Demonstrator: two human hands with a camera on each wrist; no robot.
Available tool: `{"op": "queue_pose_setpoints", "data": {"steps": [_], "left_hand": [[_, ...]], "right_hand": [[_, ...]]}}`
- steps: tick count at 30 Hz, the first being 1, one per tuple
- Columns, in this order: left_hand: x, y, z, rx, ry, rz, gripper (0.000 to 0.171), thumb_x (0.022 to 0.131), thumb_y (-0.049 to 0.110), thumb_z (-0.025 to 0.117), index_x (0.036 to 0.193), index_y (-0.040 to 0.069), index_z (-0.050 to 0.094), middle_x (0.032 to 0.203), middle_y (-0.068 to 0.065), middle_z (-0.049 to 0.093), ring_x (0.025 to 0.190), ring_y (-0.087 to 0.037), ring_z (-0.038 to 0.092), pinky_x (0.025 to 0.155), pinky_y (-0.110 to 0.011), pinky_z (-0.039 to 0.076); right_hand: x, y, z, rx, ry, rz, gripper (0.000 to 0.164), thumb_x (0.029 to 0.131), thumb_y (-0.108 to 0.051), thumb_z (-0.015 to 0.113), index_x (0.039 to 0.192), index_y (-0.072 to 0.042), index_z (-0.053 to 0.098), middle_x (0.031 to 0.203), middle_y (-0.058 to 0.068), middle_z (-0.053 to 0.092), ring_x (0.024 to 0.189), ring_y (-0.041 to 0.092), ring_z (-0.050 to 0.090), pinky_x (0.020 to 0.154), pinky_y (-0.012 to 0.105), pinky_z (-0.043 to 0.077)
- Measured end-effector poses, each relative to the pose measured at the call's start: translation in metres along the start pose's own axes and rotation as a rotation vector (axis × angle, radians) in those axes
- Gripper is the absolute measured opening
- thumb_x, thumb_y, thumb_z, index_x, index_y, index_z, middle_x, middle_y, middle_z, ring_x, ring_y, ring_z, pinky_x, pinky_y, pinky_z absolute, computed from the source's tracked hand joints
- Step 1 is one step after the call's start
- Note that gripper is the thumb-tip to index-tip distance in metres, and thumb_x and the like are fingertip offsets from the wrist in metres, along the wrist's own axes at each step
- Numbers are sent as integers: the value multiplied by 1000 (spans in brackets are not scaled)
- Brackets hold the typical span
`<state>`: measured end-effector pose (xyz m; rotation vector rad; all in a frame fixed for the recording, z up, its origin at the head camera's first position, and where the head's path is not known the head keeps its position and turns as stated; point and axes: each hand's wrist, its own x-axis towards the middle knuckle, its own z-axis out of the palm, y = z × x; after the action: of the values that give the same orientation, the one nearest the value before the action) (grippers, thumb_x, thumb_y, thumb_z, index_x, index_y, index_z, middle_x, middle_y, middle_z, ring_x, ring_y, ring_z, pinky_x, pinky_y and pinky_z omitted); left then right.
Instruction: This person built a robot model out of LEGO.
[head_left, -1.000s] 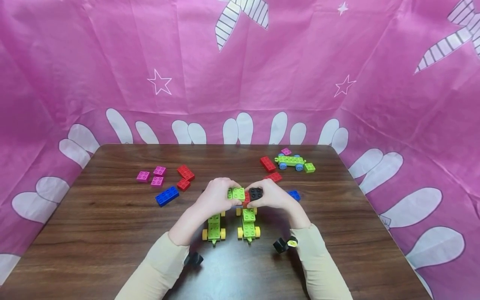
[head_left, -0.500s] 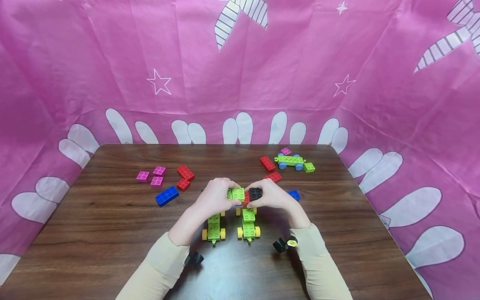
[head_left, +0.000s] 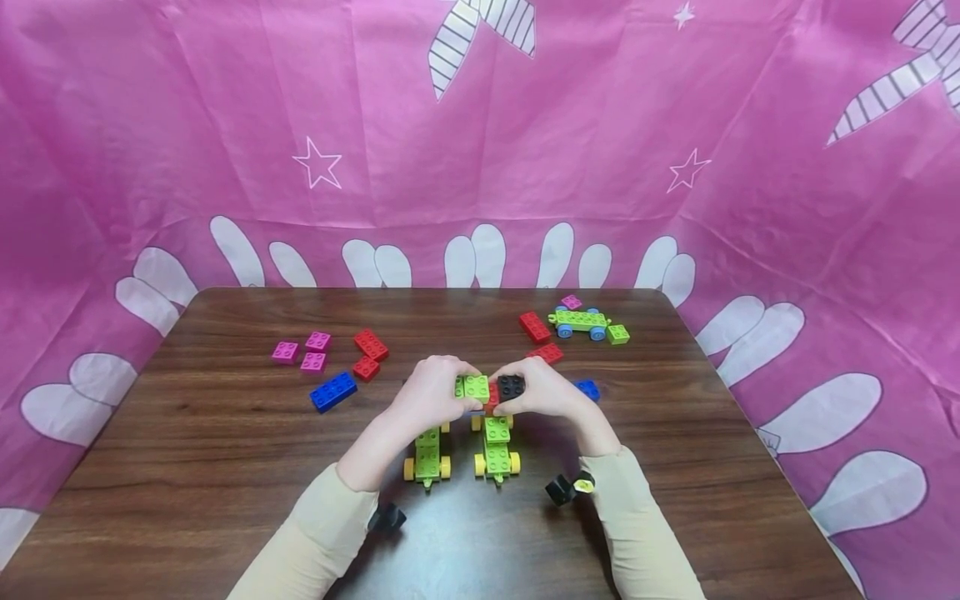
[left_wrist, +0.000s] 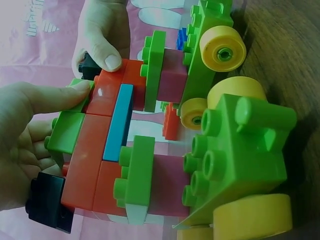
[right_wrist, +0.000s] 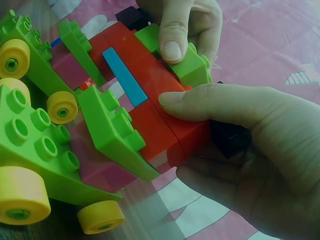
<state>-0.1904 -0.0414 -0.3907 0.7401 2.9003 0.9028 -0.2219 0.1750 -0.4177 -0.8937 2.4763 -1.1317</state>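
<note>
Two lime wheeled bases, left [head_left: 427,458] and right [head_left: 497,458], stand side by side with yellow wheels. Purple bricks [right_wrist: 102,162] and lime bricks [right_wrist: 112,127] rise from them to a red brick row bridging both. A thin blue piece [left_wrist: 119,122] lies against the row's underside. My left hand [head_left: 431,393] pinches a lime brick [head_left: 476,387] on top, its thumb on the side. My right hand [head_left: 546,388] grips the red brick [right_wrist: 187,132] at the row's right end, beside a black brick [head_left: 512,387]. Another black brick [left_wrist: 50,202] sits at the left end.
On the left lie several pink bricks [head_left: 313,362], red bricks [head_left: 371,344] and a blue brick [head_left: 333,392]. At the back right are red bricks [head_left: 535,327], a blue-wheeled lime base [head_left: 580,320], a small lime brick [head_left: 618,334] and a blue brick [head_left: 588,390].
</note>
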Motion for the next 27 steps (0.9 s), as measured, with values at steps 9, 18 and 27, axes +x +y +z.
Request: {"op": "queue_pose_setpoints", "data": {"steps": [9, 18, 27], "left_hand": [[-1, 0, 1, 0, 15, 7, 36, 77, 23, 84, 108, 8, 74, 103, -6, 73, 99, -25, 66, 90, -44, 53], [-2, -2, 2, 12, 29, 34, 36, 77, 22, 84, 108, 8, 74, 102, -6, 73, 97, -24, 65, 88, -42, 53], [-2, -3, 4, 15, 37, 46, 34, 77, 20, 84, 107, 7, 74, 98, -5, 72, 92, -22, 63, 83, -40, 54]], "right_hand": [[1, 2, 0, 8, -3, 11, 35, 78, -18, 80, 110, -6, 71, 91, 2, 74, 72, 12, 63, 68, 28, 56], [1, 2, 0, 18, 0, 16, 35, 77, -18, 81, 109, -7, 72, 90, 1, 74, 72, 14, 64, 68, 29, 56], [1, 1, 0, 10, -3, 9, 36, 77, -18, 81, 109, -6, 72, 91, 2, 74, 72, 13, 64, 68, 28, 56]]}}
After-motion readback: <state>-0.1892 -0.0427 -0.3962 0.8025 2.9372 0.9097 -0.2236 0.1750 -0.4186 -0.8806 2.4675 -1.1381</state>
